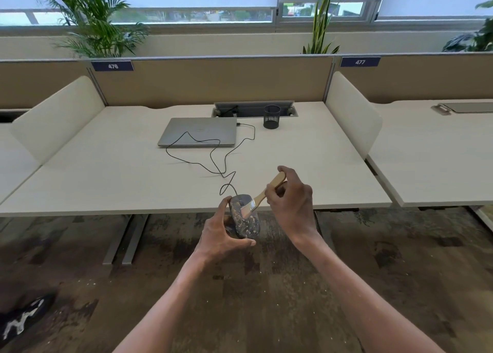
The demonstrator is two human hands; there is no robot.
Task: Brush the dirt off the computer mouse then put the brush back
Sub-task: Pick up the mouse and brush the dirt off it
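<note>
A dark wired computer mouse (244, 220), speckled with pale dirt, is held in the air just in front of the desk's near edge. My left hand (222, 235) grips it from the left and below, thumb under its rear end. My right hand (292, 200) holds a small brush (262, 195) by its wooden handle. The brush's pale bristles rest on the top of the mouse near its wheel. The mouse's black cable (213, 155) loops back over the desk to the laptop.
On the white desk (106, 176) lie a closed grey laptop (198, 135) and a black mesh pen cup (271, 116) near the open cable tray (253, 108). White side dividers flank the desk. Below is patterned brown carpet; a dark shoe (24, 316) sits at bottom left.
</note>
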